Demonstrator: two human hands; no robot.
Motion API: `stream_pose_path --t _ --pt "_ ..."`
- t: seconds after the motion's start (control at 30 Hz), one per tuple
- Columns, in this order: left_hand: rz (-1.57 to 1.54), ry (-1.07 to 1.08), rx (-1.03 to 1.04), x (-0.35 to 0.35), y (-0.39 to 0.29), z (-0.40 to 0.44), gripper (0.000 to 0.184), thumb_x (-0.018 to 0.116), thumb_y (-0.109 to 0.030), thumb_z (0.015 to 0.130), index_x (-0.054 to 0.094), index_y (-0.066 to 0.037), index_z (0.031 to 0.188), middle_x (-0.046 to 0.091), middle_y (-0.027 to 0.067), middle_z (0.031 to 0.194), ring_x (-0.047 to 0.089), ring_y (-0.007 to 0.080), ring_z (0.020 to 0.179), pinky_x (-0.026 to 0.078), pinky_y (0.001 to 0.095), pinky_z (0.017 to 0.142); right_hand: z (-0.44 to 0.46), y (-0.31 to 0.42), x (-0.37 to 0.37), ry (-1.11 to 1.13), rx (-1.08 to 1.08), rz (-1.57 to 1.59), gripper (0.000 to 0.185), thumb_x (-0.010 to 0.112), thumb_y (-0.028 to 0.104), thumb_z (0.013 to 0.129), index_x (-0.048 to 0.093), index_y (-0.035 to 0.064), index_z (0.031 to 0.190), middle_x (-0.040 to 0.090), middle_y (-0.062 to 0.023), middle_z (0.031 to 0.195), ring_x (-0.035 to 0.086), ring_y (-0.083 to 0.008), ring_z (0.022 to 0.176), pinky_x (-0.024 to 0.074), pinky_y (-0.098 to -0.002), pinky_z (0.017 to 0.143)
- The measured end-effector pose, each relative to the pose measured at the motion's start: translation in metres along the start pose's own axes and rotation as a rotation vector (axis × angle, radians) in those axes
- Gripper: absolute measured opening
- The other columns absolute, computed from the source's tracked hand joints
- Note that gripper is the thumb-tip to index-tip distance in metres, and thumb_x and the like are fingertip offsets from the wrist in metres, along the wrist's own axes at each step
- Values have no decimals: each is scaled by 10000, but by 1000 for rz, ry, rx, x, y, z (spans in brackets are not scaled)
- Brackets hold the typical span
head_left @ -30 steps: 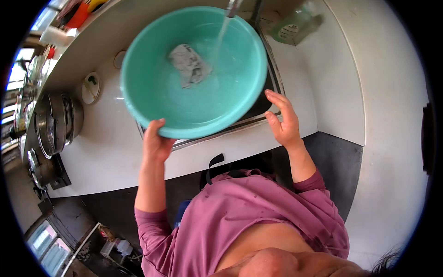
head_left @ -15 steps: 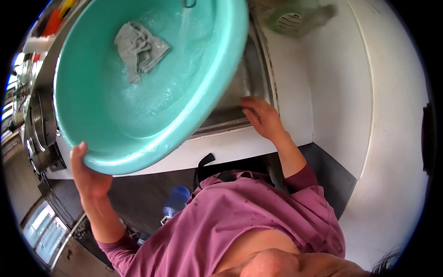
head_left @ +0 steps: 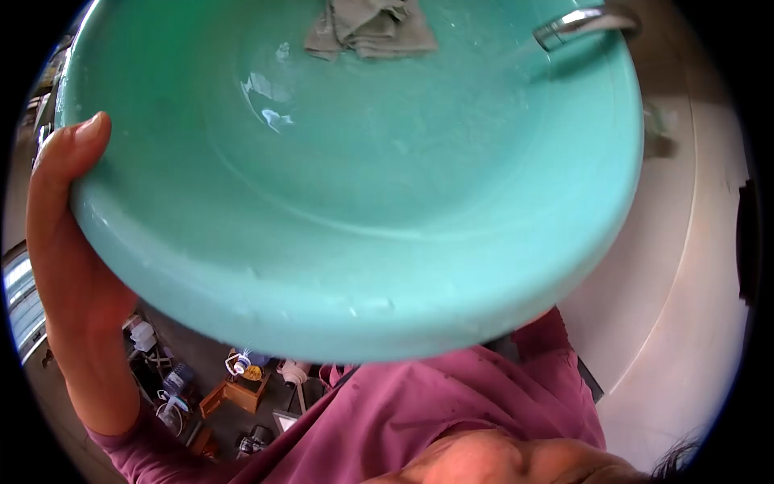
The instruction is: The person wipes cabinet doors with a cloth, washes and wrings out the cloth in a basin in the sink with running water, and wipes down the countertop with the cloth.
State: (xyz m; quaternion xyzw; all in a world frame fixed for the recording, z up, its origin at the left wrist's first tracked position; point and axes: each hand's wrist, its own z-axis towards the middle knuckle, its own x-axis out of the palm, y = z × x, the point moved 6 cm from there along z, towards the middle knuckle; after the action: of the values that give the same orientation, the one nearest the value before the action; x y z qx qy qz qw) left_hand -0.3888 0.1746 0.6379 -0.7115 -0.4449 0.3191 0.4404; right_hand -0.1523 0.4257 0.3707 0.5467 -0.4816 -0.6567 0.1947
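A large turquoise plastic basin (head_left: 355, 298) fills most of the view, tilted and raised close to me. My left hand (head_left: 72, 185) is closed on its left rim, with the thumb over the edge and the fingers hidden underneath. Inside, shallow clear water (head_left: 419, 153) covers the bottom. A crumpled grey cloth (head_left: 371, 32) lies at the basin's far side. The metal faucet (head_left: 576, 28) reaches over the right part of the basin; whether water runs from it is hard to tell. My right hand is hidden behind the basin, with only the sleeve (head_left: 544, 335) showing.
A white wall panel (head_left: 637, 282) stands at the right. On the floor below left are a small wooden stool (head_left: 234, 395), several bottles and other household items. A blurred green object (head_left: 661, 129) is beyond the basin's right rim.
The basin has come nearer and spread across the view to the right, covering the sink. My left hand has risen with its rim. My right hand has gone out of sight behind it.
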Motion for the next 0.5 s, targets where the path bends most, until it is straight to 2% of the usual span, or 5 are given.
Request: stream_pose_path --t 0.03,0.1,0.23,0.5 --pt "61 -52 53 -6 -3 -1 255 497 -248 815 539 -22 927 568 76 810 586 139 717 497 241 618 2 -3 3 1 10 5 183 543 68 777 554 27 955 580 -124 929 568 -277 785 460 -329 661" --pt "483 -152 424 -14 -15 -2 285 494 -277 818 533 -29 954 547 74 808 577 129 696 495 234 595 6 -8 8 6 32 16 186 543 69 777 553 26 958 580 -125 931 568 -275 787 460 -328 664" --pt "219 121 298 -2 -20 28 180 536 -219 761 544 -50 820 530 40 788 529 124 729 442 253 646 9 -18 18 32 81 41 193 544 71 778 551 23 965 580 -126 935 568 -271 792 459 -326 670" --pt "138 124 202 -4 -7 42 196 535 -222 765 545 -44 846 537 43 793 536 129 737 449 258 647 18 -28 34 80 150 85 207 544 76 779 546 16 977 579 -128 944 568 -263 801 459 -323 682"
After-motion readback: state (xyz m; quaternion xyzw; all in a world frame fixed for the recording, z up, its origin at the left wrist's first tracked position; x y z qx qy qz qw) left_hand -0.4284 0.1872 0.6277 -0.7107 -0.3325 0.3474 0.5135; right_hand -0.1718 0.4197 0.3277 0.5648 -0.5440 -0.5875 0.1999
